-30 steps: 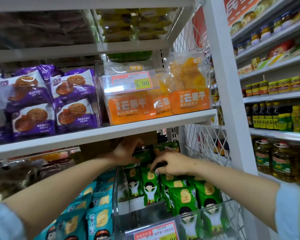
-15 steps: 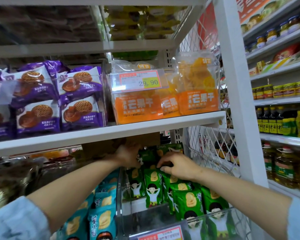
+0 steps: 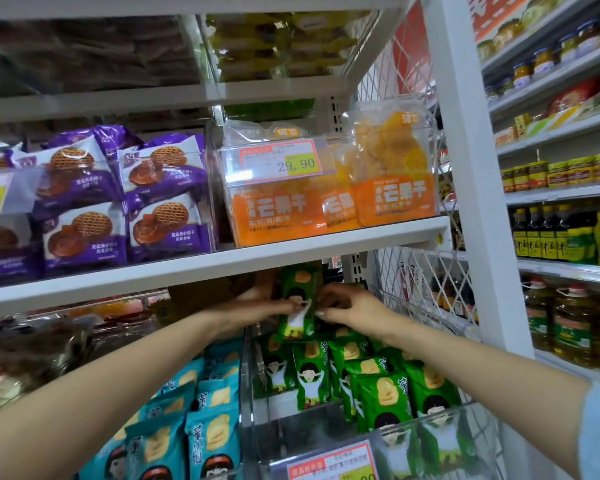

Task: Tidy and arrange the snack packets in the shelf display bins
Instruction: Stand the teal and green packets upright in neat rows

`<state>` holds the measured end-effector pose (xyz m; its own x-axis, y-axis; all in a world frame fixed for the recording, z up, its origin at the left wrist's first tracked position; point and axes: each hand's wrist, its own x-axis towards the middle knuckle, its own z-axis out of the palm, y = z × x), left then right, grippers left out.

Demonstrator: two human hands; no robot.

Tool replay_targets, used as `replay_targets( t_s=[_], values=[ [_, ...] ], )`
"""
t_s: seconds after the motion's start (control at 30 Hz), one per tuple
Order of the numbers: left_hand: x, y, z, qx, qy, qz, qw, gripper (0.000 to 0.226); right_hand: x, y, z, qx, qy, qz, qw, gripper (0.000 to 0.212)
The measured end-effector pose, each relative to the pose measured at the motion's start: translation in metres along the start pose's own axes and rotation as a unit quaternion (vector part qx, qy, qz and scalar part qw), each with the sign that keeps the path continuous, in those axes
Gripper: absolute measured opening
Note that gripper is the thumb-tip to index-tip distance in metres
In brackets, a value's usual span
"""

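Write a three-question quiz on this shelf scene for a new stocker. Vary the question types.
1. True or false: both hands hold one green packet raised above the clear bin.
2. What price shows on the tag in front of the orange packets?
3. Which packets fill the bin left of the green ones? A purple, B blue, C orange.

Key
1. True: the left hand and right hand grip it from either side.
2. 29.90.
3. B, the blue packets.
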<state>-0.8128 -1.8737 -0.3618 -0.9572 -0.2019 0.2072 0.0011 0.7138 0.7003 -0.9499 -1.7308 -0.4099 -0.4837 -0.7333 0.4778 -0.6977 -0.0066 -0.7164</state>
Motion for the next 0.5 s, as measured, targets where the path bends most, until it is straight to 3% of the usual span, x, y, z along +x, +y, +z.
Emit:
replay_targets(
  t_s=[0.07,0.23,0.3,0.37,0.47,0.5],
  values=[
    [0.000,0.003,0.004,0.002,-0.019,-0.003,1.000,0.036,-0.001,-0.004,0.000,0.017,0.005,0.005,1.000,0.017],
    [-0.002,0.001,0.002,0.023,-0.023,-0.014,0.999,0.066,-0.002,-0.004,0.000,-0.007,-0.009,0.011,1.000,0.012],
    [-0.002,0.001,-0.002,0.038,-0.021,-0.021,0.999,0.067,-0.002,-0.002,-0.001,-0.025,-0.023,0.009,0.999,0.017],
    [0.000,0.001,-0.010,0.073,-0.028,-0.030,0.997,0.074,-0.002,0.000,-0.003,-0.068,-0.066,0.001,0.996,0.024],
    [0.004,0.000,-0.023,0.149,-0.061,-0.067,0.985,0.101,-0.003,0.004,-0.004,-0.182,-0.159,-0.024,0.970,0.028],
    [0.006,0.001,-0.025,0.177,-0.077,-0.079,0.978,0.096,-0.002,0.005,-0.003,-0.218,-0.187,-0.032,0.957,0.029]
  ],
)
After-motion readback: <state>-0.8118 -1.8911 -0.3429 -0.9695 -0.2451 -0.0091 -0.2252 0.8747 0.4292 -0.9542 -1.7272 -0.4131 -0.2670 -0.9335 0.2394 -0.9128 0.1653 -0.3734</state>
